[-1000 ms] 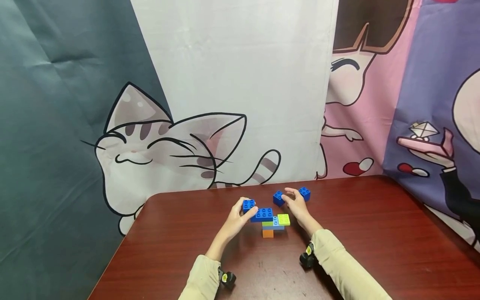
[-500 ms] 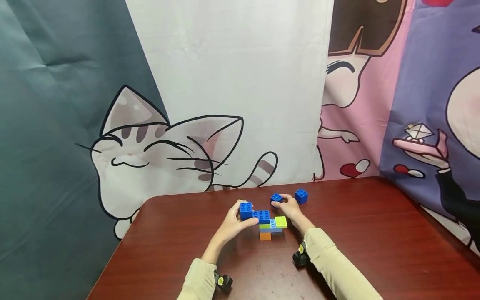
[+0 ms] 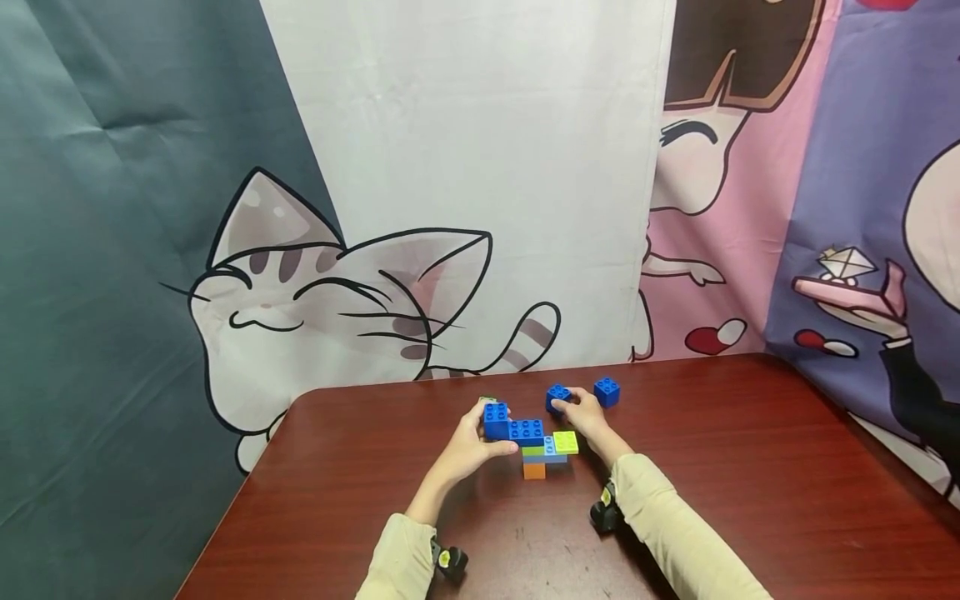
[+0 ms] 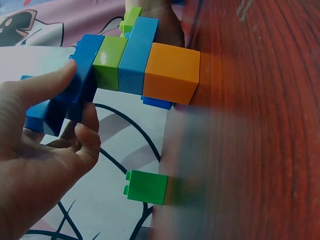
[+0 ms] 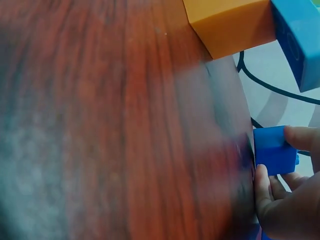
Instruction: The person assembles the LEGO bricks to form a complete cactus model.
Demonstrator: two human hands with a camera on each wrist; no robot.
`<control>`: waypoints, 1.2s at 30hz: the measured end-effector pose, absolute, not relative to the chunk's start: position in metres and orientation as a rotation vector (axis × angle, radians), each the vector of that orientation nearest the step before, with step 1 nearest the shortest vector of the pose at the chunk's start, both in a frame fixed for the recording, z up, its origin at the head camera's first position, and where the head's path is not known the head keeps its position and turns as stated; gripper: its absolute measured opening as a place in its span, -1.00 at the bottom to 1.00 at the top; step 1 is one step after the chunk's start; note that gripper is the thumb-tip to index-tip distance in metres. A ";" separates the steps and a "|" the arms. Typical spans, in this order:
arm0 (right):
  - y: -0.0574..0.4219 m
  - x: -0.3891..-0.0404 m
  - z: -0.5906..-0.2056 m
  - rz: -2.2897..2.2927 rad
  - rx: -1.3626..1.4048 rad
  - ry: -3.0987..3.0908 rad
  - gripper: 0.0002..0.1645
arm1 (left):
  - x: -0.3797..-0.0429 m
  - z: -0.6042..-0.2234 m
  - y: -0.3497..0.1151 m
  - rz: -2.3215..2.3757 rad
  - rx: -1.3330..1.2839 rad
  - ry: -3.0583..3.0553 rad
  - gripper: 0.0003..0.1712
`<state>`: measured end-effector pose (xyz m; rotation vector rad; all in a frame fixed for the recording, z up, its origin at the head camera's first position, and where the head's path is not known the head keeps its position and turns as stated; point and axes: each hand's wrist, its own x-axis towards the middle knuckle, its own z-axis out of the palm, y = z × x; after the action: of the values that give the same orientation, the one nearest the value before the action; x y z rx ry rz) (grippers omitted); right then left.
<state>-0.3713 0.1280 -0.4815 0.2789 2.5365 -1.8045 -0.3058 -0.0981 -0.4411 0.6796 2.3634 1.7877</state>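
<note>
In the head view my left hand (image 3: pixel 461 450) grips the left end of a stacked brick model. The end has a square blue brick (image 3: pixel 496 420) on it beside a longer blue brick (image 3: pixel 527 431). Below come a lime brick (image 4: pixel 111 62), a light blue brick (image 4: pixel 137 57) and an orange brick (image 4: pixel 172 72) at the bottom. Another lime brick (image 3: pixel 566 442) tops the model's right side. Behind the model, my right hand (image 3: pixel 591 418) pinches a small blue brick (image 5: pixel 274 150) between thumb and fingers, low at the tabletop.
One more small blue brick (image 3: pixel 607 392) stands to the right of my right hand, near the back edge. A green brick (image 4: pixel 147 187) stands behind my left hand. The brown table (image 3: pixel 337 467) ends at a printed cloth backdrop (image 3: pixel 480 150).
My right hand has drawn back slightly from between the two small blue bricks and now pinches the left one. The left thumb has slid lower along the model's blue brick.
</note>
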 end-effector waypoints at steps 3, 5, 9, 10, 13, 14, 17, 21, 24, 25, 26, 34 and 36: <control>0.130 -0.370 -0.479 -1.826 0.291 2.513 -0.38 | -0.306 -0.442 -0.098 1.783 0.675 2.374 -0.37; 0.132 -0.369 -0.476 -1.836 0.289 2.499 -0.37 | -0.307 -0.442 -0.097 1.786 0.672 2.374 -0.37; 0.141 -0.366 -0.469 -1.875 0.285 2.453 -0.35 | -0.308 -0.443 -0.095 1.795 0.681 2.369 -0.38; 0.144 -0.365 -0.467 -1.892 0.278 2.430 -0.34 | -0.308 -0.443 -0.095 1.796 0.684 2.368 -0.38; 0.151 -0.361 -0.465 -1.965 0.255 2.344 -0.32 | -0.308 -0.443 -0.094 1.799 0.688 2.367 -0.39; 0.153 -0.359 -0.464 -1.994 0.249 2.309 -0.32 | -0.307 -0.443 -0.094 1.802 0.687 2.367 -0.39; 0.159 -0.351 -0.461 -2.053 0.217 2.224 -0.32 | -0.307 -0.442 -0.095 1.801 0.669 2.373 -0.39; 0.164 -0.343 -0.457 -2.119 0.161 2.123 -0.30 | -0.305 -0.441 -0.096 1.808 0.640 2.377 -0.36; 0.168 -0.337 -0.454 -2.180 0.132 2.031 -0.28 | -0.305 -0.441 -0.095 1.813 0.629 2.376 -0.37; 0.168 -0.335 -0.452 -2.202 0.131 1.999 -0.27 | -0.305 -0.441 -0.095 1.813 0.627 2.376 -0.37; 0.169 -0.333 -0.451 -2.219 0.131 1.971 -0.26 | -0.305 -0.441 -0.095 1.814 0.626 2.376 -0.38; 0.173 -0.314 -0.440 -2.190 0.133 2.005 -0.21 | -0.305 -0.443 -0.094 1.828 0.636 2.376 -0.37; 0.173 -0.310 -0.438 -2.170 0.121 2.026 -0.19 | -0.304 -0.443 -0.094 1.834 0.632 2.372 -0.36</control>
<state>-0.3096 0.1731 -0.4377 0.1208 2.0260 -2.1702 -0.3041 -0.0944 -0.4429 0.6319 2.3718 1.8343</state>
